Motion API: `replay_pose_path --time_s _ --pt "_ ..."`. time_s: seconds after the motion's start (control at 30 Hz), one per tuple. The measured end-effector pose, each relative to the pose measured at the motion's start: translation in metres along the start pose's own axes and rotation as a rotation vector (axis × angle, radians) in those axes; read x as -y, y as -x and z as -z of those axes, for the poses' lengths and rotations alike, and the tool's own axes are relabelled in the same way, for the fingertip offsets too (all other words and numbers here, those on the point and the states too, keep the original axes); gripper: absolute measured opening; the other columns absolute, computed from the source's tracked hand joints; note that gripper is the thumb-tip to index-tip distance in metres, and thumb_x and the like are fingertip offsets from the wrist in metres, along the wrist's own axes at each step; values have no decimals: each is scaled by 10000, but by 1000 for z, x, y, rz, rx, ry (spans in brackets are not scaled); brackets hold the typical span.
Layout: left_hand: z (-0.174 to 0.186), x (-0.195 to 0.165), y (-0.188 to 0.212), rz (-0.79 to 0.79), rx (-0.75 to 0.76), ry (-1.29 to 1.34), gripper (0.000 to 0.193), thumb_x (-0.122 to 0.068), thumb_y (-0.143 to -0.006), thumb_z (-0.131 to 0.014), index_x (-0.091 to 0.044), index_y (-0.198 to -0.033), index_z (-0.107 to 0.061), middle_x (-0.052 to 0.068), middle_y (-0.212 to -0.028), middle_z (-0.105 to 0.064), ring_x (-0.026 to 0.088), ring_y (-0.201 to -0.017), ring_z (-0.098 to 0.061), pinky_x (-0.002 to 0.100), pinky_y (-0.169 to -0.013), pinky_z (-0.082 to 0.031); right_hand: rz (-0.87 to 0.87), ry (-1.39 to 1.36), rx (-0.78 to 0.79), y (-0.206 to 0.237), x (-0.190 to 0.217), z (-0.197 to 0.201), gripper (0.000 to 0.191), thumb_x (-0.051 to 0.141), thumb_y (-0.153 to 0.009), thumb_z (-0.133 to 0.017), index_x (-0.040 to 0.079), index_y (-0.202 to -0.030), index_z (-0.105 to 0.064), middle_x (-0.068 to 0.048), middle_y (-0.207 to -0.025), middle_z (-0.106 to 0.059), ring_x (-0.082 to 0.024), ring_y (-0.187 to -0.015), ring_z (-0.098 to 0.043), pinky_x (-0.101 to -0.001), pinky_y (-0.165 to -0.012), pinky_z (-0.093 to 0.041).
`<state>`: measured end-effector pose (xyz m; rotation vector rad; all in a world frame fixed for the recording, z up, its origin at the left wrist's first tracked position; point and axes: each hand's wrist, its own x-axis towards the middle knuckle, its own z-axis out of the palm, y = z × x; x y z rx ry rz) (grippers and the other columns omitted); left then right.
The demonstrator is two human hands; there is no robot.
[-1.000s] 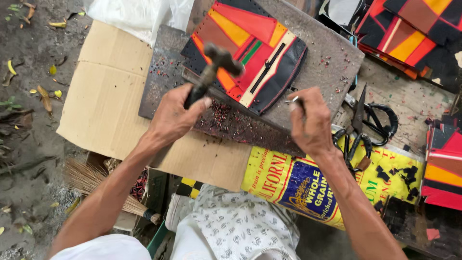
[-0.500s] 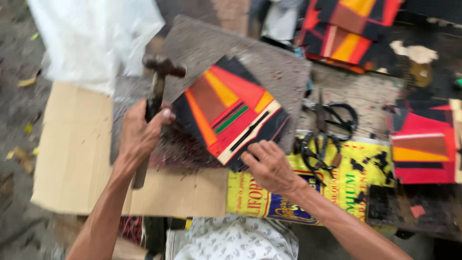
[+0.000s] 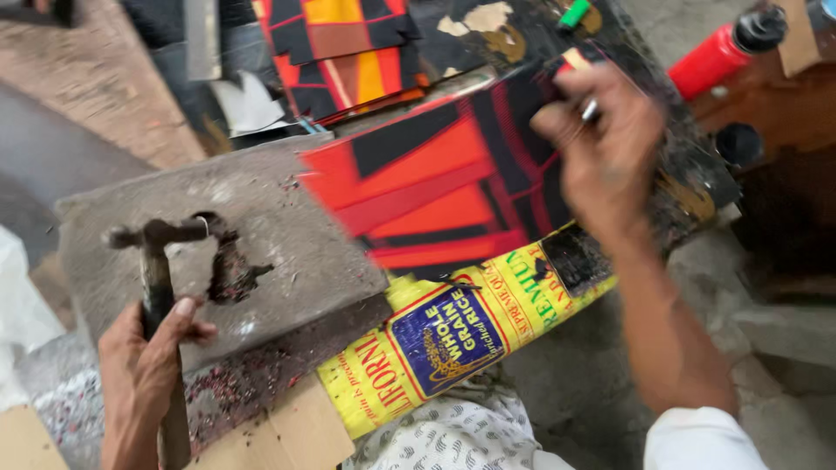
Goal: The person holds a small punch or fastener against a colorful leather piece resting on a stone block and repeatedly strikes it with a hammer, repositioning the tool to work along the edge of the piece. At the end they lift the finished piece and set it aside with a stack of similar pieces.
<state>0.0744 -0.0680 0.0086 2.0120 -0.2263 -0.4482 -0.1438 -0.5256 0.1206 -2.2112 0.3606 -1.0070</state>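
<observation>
My left hand (image 3: 144, 357) grips the wooden handle of a hammer (image 3: 157, 261), whose dark metal head rests over a grey stone slab (image 3: 287, 226) with a worn hollow in it. My right hand (image 3: 605, 144) is raised at the upper right, pinching a small metal tool between its fingers. It hovers over the right end of a red, orange and black patterned piece (image 3: 418, 183) that lies partly on the slab. The right hand is blurred.
A yellow printed sack (image 3: 453, 326) lies under the work. More red, orange and black pieces (image 3: 348, 52) are stacked at the top. A red bottle (image 3: 718, 52) stands at the upper right. Cardboard (image 3: 279, 435) and dark scraps sit below the slab.
The view swung right. My right hand rose from the patterned piece's lower edge to its far right end. The hammer dropped from upright onto the slab.
</observation>
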Motion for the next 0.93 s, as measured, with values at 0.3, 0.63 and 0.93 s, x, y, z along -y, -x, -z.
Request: replay_pose_path --time_s 0.3,0.63,0.93 --pt "-58 -12 2 -18 103 -174 300 -282 -979 -734 4 -1035 -663 107 -725 -606 184 -608 -535 342 -536 -429 -108 43 -323 10 -116 25 132 -6 -1144 -580 -3 -1022 -530 -2 -930 -563 -90 -841 -536 -251 -792 -499" --pt "-99 -45 -32 -443 68 -605 365 -215 -902 -723 -49 -1226 -690 166 -1041 -700 366 -911 -681 445 -794 -538 -134 670 231 103 -94 -57 331 49 -840 -737 48 -1163 -663 -145 -939 -543 -343 -918 -555 -471 -810 -451" --pt "-119 -82 -72 -554 9 -599 498 -179 -793 -786 -26 -1238 -623 212 -1264 -563 389 -1188 -535 474 -1015 -438 -415 80 177 12 -81 -135 120 118 -949 -728 81 -1064 -723 -114 -873 -676 -225 -732 -618 -337 -652 -499"
